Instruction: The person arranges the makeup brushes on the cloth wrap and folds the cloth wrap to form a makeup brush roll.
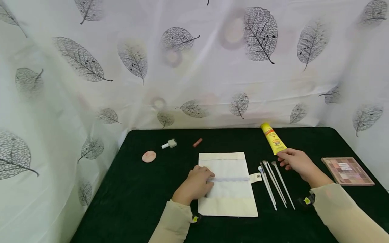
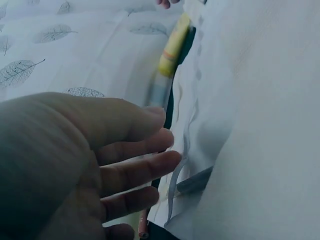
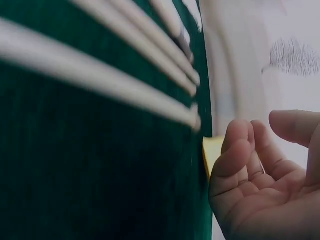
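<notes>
An unfolded cream fabric roll (image 1: pixel 231 192) with a snap tab lies flat on the dark green tabletop. My left hand (image 1: pixel 196 184) rests over its left edge, and in the left wrist view the fingers are loosely spread with nothing gripped. Several slim white makeup brushes (image 1: pixel 284 185) lie side by side, right of the roll. Beyond them is a yellow squeeze tube (image 1: pixel 273 139), its wide end nearest me. My right hand (image 1: pixel 296 163) is at that end. In the right wrist view, the thumb stands apart from the bent fingers with nothing between them; whether they touch the tube (image 3: pixel 214 150) I cannot tell.
An eyeshadow palette (image 1: pixel 346 170) lies at the right edge of the table. Toward the back left are a round pink puff (image 1: pixel 149 156), a small bottle with a white cap (image 1: pixel 172 143) and a short reddish-brown stick (image 1: pixel 197 142). A leaf-print curtain (image 1: pixel 212 77) hangs behind the table.
</notes>
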Demonstrator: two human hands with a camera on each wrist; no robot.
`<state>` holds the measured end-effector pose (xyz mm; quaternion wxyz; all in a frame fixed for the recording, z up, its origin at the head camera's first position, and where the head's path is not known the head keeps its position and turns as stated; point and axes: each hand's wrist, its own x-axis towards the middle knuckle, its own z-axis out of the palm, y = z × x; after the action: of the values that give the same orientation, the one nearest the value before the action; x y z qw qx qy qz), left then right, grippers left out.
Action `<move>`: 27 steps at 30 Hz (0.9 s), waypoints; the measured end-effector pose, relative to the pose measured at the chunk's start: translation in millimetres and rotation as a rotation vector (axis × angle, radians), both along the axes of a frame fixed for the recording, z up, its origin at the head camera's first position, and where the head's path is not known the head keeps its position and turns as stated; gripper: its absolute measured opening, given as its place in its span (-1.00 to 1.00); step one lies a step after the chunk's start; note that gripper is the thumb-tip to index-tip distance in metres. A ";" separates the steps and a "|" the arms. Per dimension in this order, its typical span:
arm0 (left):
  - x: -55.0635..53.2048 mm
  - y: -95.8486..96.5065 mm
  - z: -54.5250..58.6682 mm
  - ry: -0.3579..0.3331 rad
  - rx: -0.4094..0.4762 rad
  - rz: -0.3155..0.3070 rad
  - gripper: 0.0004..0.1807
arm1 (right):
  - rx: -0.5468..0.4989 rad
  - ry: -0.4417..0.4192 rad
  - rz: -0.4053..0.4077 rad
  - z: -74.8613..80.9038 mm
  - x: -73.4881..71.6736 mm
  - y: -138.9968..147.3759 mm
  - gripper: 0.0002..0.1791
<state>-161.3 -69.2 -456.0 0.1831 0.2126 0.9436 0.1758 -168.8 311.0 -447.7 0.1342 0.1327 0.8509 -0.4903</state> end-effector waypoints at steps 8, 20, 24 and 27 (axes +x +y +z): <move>0.8 1.1 -2.3 -0.084 -0.008 0.014 -0.58 | 0.128 -0.070 0.017 -13.1 -2.4 21.4 -0.47; -4.1 1.7 -14.7 -0.146 0.077 0.039 -0.73 | 0.264 -0.124 0.115 -11.4 -10.3 11.3 -0.52; -5.3 0.2 -16.0 -0.166 0.097 0.049 -0.76 | 0.314 -0.141 0.139 -9.8 -13.0 6.9 -0.59; -6.8 -2.0 -17.4 -0.186 0.124 0.049 -0.77 | 0.324 -0.154 0.144 -7.7 -14.6 3.4 -0.63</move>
<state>-168.1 -71.2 -473.4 0.2518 0.1831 0.9148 0.2574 -183.4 314.4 -455.4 0.2105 0.1284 0.9132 -0.3245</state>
